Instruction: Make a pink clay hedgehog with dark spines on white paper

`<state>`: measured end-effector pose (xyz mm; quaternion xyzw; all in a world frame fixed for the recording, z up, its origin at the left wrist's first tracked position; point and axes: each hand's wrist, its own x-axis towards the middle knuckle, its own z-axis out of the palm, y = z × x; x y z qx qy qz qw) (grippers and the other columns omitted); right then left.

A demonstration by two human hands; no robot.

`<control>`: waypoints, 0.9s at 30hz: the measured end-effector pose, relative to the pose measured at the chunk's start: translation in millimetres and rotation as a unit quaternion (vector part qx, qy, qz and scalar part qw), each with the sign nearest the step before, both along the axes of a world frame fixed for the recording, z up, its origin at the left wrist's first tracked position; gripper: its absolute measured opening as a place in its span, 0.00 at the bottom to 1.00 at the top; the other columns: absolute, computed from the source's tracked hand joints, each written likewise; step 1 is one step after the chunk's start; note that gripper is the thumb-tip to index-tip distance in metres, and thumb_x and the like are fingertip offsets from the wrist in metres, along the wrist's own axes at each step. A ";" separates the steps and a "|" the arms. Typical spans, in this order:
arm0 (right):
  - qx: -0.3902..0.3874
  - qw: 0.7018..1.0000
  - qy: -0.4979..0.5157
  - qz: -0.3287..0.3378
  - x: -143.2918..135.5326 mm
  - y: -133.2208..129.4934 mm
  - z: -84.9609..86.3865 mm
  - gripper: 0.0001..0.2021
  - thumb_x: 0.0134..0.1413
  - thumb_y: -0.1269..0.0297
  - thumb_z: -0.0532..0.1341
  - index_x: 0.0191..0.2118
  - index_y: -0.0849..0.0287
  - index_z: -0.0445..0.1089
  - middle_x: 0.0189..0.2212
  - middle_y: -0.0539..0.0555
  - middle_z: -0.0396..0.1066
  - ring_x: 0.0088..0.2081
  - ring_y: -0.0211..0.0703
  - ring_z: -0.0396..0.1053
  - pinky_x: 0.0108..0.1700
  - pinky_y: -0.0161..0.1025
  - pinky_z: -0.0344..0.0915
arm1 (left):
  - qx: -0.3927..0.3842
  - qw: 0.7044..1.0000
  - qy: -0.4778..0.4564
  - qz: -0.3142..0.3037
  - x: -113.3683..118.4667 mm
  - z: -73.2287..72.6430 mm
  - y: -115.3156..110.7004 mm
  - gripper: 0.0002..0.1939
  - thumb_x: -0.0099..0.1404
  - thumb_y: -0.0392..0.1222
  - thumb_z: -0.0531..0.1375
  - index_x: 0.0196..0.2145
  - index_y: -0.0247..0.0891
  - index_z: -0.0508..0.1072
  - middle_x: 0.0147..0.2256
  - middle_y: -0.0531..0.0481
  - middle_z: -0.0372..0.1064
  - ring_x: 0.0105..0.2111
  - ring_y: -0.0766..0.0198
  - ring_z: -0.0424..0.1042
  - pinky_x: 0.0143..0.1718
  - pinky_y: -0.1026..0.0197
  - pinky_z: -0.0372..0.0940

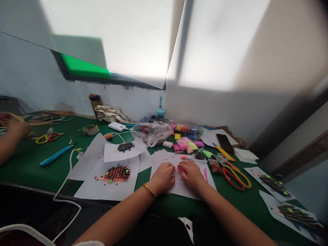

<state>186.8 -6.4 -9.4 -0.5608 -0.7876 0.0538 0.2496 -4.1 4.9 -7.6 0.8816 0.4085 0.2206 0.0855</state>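
Both hands, left [164, 176] and right [190, 173], are half curled over the small pink piece [179, 169] on white paper [164, 158]; whether fingers grip it, I cannot tell.

From the person's head, the one camera faces forward and down across the bench [153, 205], fairly near.

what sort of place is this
Probably a craft workspace: hedgehog pictures with raised spines, packets of coloured modelling clay and red-and-yellow-handled scissors lie on a green tabletop.
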 end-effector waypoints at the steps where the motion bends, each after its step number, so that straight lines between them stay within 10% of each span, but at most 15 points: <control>1: -0.001 1.000 -0.001 0.000 -0.4 0.0 0.2 0.15 0.53 0.69 0.54 0.45 0.53 0.73 0.49 0.54 0.71 0.54 0.49 0.61 0.57 0.46 0.52 | 0.001 1.000 -0.002 -0.005 -0.4 0.9 -0.1 0.16 0.57 0.34 0.58 0.44 0.38 0.70 0.44 0.44 0.68 0.46 0.54 0.64 0.52 0.54 0.60; 27: 0.010 0.987 -0.111 0.111 0.6 24.6 21.1 0.10 0.54 0.69 0.58 0.37 0.51 0.76 0.51 0.52 0.69 0.56 0.52 0.58 0.57 0.50 0.53 | 0.041 0.997 0.022 -0.064 -3.7 2.8 1.5 0.15 0.62 0.34 0.57 0.44 0.46 0.76 0.41 0.48 0.69 0.43 0.58 0.65 0.50 0.54 0.60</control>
